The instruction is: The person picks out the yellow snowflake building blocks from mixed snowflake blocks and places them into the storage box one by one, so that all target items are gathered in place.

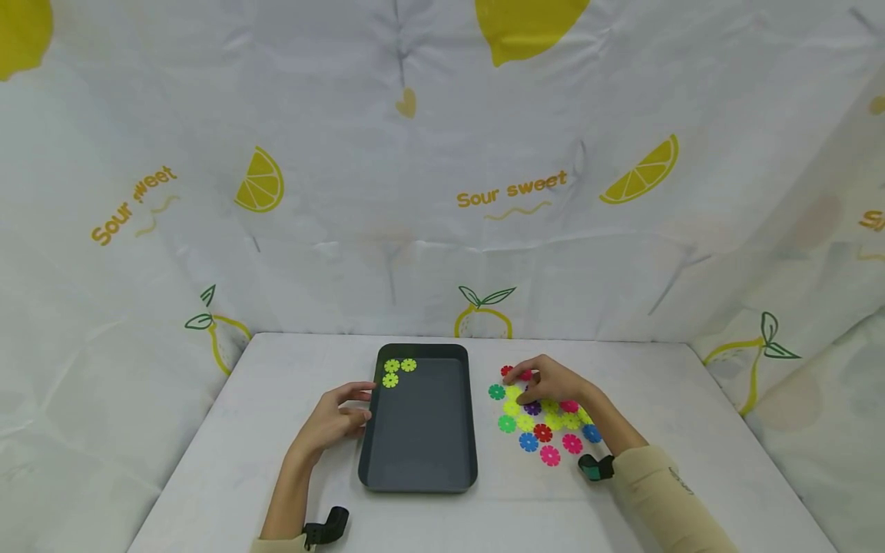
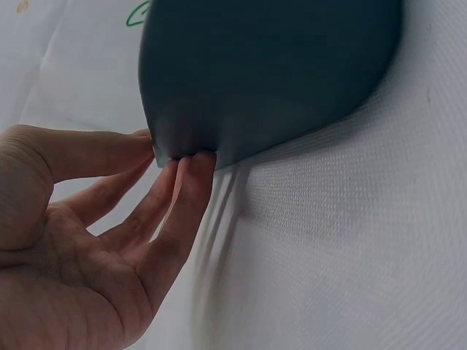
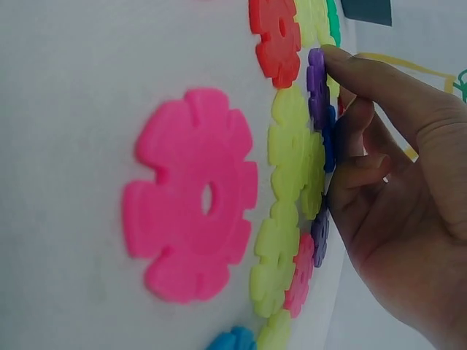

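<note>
On a white-covered table (image 1: 415, 526), a dark grey rectangular tray (image 1: 419, 438) is placed lengthwise, its short sides toward and away from the person. Three yellow snowflake discs (image 1: 390, 380) are grouped in its far left corner, two along the far side and one nearer. The left edge of the tray is touched by the left hand (image 1: 335, 422), whose fingers are extended and parted, with their tips at the rim and outer side.

To the right of the tray, a loose heap of snowflake discs (image 1: 553, 421) is spread, partly overlapping. Its middle is occupied mainly by yellow pieces; two green discs (image 1: 507, 423) are seen on the tray-facing edge, while a red disc (image 1: 542, 433), a blue disc (image 1: 528, 442) and two pink discs (image 1: 550, 456) are found toward the near side. The far part of the heap is covered by the right hand (image 1: 546, 380), its fingers bent. In the right wrist view, a purple disc (image 3: 316, 89) is met by a fingertip, though whether it is clamped or merely touched cannot be told.

Both wrists are edged by beige sleeves (image 1: 674, 499). Behind the table, a lemon-printed white backdrop (image 1: 387, 276) is seen, lettered "Sour sweet".
</note>
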A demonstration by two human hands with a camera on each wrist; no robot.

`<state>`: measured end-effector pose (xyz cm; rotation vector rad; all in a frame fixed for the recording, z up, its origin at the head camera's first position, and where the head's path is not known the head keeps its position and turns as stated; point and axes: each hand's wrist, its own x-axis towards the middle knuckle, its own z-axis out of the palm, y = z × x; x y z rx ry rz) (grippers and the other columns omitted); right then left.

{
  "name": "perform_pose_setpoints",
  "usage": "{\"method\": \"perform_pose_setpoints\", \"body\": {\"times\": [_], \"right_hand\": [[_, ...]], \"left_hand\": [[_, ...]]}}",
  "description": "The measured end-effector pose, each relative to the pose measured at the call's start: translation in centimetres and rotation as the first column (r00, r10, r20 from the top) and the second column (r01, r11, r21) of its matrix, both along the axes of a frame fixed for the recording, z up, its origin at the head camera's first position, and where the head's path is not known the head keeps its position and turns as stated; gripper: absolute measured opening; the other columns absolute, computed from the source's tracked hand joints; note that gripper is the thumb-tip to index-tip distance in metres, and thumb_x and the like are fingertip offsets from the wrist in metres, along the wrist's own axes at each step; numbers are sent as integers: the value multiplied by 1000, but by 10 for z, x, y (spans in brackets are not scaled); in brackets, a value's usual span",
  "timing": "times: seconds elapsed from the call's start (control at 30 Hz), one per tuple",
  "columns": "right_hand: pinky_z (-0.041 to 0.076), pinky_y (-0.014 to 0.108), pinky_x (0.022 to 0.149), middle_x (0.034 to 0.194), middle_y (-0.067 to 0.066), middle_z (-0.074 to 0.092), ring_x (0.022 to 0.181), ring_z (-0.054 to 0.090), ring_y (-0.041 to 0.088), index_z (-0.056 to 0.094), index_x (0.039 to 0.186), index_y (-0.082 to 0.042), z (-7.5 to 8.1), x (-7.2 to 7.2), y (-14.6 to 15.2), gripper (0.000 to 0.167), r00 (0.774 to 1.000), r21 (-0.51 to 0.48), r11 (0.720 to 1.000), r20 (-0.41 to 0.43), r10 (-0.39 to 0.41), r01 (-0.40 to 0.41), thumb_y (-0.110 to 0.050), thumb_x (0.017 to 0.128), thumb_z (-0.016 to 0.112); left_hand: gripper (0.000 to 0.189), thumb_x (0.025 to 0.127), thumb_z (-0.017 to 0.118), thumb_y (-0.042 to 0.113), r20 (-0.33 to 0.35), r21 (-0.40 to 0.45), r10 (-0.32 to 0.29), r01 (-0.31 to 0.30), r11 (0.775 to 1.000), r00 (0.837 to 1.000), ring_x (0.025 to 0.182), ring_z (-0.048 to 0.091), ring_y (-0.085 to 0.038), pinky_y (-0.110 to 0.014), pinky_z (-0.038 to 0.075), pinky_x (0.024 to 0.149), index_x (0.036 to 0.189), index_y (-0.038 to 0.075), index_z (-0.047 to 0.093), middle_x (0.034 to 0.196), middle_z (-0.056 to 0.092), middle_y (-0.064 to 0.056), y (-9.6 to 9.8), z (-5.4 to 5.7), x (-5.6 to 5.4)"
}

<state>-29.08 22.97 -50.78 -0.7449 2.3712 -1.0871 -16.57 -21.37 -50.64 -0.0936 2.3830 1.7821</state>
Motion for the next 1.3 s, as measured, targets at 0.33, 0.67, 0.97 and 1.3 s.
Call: {"method": "perform_pose_setpoints", "body": {"times": [0.33,0.67,0.97,1.3], "right_hand": [[49,21,63,117,16,74,64,50,12,79,124,-6,-1,0,1,33,999,37,999,-37,-13,14,-12,93,85],[56,20,78,106,5,73,93,61,19,83,115,-13,-1,1,1,27,990,95,993,-125,-61,73,-16,89,89],[59,20,82,117,10,75,96,68,18,83,113,-13,1,5,2,24,991,58,995,-114,-69,76,-15,90,88],[62,20,81,119,17,77,87,79,19,81,117,-7,3,1,5,28,996,-25,997,-58,-71,70,-19,92,87]], "left_hand": [[57,93,71,-3,-7,-1,-5,5,1000,1000,98,77,-25,-37,64,78,148,7,63,139,67,-23,0,2,1],[57,92,71,-2,-1,8,-4,4,1000,1000,92,75,-22,-35,62,75,148,7,63,139,66,-23,0,2,-1],[57,92,70,-1,-4,4,-8,8,1000,1000,92,74,-22,-36,63,76,148,7,63,140,66,-23,0,2,0],[57,93,71,0,-2,-2,-7,7,1000,1000,95,74,-23,-38,64,79,148,8,63,141,66,-23,-1,1,0]]}}
